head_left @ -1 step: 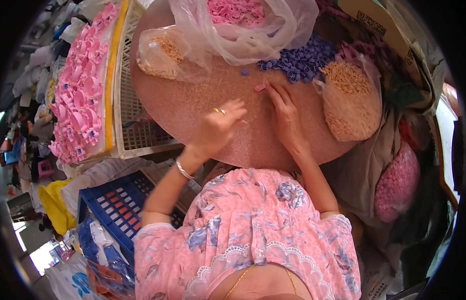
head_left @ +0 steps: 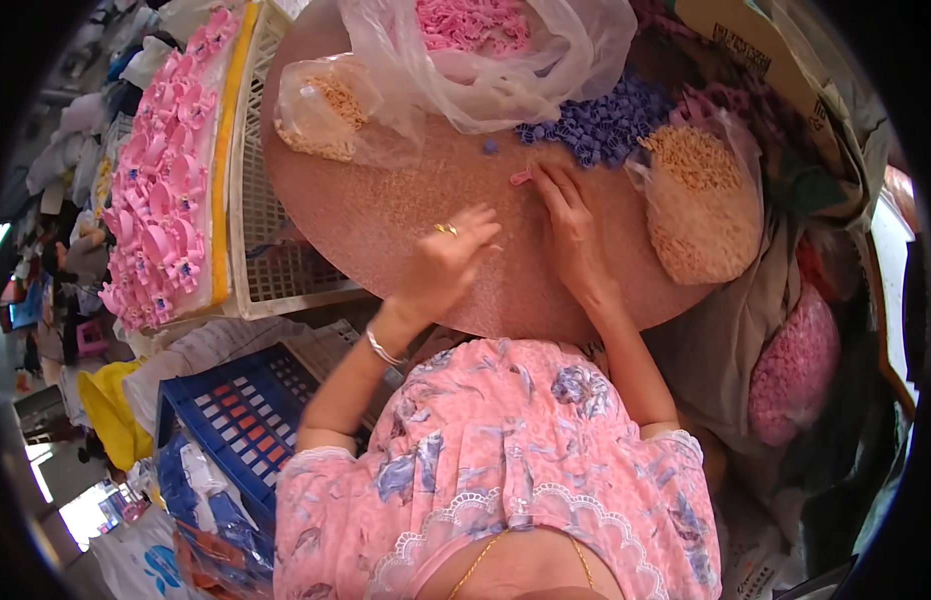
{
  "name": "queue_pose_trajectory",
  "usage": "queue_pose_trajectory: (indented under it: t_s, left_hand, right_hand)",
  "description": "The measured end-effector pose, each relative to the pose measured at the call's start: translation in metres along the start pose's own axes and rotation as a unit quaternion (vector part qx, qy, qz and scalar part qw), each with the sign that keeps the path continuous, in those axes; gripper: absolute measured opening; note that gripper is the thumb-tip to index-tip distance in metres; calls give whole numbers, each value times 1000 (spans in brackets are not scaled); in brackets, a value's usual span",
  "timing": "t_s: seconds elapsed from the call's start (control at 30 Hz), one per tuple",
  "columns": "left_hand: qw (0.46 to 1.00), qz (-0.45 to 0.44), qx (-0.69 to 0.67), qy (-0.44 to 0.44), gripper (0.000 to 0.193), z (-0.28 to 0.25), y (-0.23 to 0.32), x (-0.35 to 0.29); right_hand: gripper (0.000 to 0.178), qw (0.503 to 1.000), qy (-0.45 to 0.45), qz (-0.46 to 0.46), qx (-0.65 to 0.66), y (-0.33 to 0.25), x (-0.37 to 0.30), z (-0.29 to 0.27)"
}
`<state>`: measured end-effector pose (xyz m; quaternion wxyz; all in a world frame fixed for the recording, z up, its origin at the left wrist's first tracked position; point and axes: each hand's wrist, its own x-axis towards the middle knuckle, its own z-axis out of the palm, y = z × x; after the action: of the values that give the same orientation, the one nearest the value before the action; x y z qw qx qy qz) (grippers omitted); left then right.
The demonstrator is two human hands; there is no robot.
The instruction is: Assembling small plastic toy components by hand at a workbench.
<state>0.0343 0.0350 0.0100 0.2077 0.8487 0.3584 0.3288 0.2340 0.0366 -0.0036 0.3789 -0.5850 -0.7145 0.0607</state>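
Observation:
A round brown tabletop [head_left: 385, 200] lies under both hands. My right hand [head_left: 573, 232] rests on it, its closed fingertips on a small pink plastic piece [head_left: 522, 177] that sticks out to their left; the thumb is hidden. My left hand [head_left: 447, 262], with a gold ring, hovers over the table to the left of the right hand. Its fingers are bent toward the right and a little blurred, so whether they hold anything cannot be made out. Beyond the right hand lies a heap of small blue-purple plastic pieces [head_left: 605, 120]; one loose blue piece [head_left: 490, 146] sits apart from it.
At the far edge stands a clear bag [head_left: 465, 105] of pink pieces. Bags of beige pieces lie at left [head_left: 330, 110] and right [head_left: 705, 205]. A white crate [head_left: 285, 265], a tray of pink assembled items [head_left: 165, 190] and a blue basket [head_left: 230, 410] are on the left.
My left hand has shifted slightly to the right, toward the right hand. The right hand and the pink piece have barely moved.

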Motion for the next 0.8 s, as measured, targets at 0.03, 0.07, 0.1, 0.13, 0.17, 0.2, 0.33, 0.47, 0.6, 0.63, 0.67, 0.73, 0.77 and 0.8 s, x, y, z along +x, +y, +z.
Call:
queue_pose_trajectory:
  t_s: [0.03, 0.07, 0.1, 0.13, 0.17, 0.2, 0.33, 0.47, 0.6, 0.63, 0.67, 0.73, 0.77, 0.8]
  left_hand:
    - [1000, 1, 1, 1, 27, 10, 6, 0]
    - [999, -27, -11, 29, 27, 18, 11, 0]
    - [997, -53, -24, 58, 26, 23, 15, 0]
    - [997, -52, -24, 60, 26, 28, 16, -2]
    - [997, -51, -6, 61, 25, 33, 16, -4]
    - [997, -48, 9, 61, 24, 38, 14, -6]
    - [999, 32, 40, 15, 23, 50, 7, -11]
    - [999, 0, 41, 16, 22, 45, 11, -12]
    - [999, -12, 43, 6, 22, 41, 15, -9]
    - [999, -3, 36, 13, 22, 42, 14, -10]
    - [999, -2, 39, 9, 23, 42, 13, -10]
    - [999, 1, 41, 12, 23, 42, 12, -11]
    - [999, -2, 40, 10, 23, 40, 12, -12]
    - [999, -3, 38, 5, 24, 41, 12, -11]
  right_hand:
    - [33, 1000, -19, -11, 1, 1, 4, -1]
    - [34, 999, -38, -22, 2, 2, 8, 0]
    - [34, 999, -37, -23, 0, 4, 13, 1]
    - [35, 998, -42, -39, 0, 6, 18, 5]
    - [37, 997, -47, -54, -2, 7, 22, 8]
    - [37, 998, -44, -53, -6, 8, 27, 11]
    - [29, 993, -1, -112, -39, 2, 41, 15]
    - [25, 996, 75, -24, -42, 1, 49, -33]
    - [19, 958, 247, 108, -101, 38, 58, -86]
    - [19, 955, 254, 103, -112, 53, 60, -97]
    - [16, 950, 260, 89, -149, 70, 61, -109]
    - [14, 943, 268, 69, -187, 92, 67, -131]
    - [14, 949, 247, 59, -188, 99, 72, -140]
    - [14, 954, 226, 51, -191, 107, 76, -150]
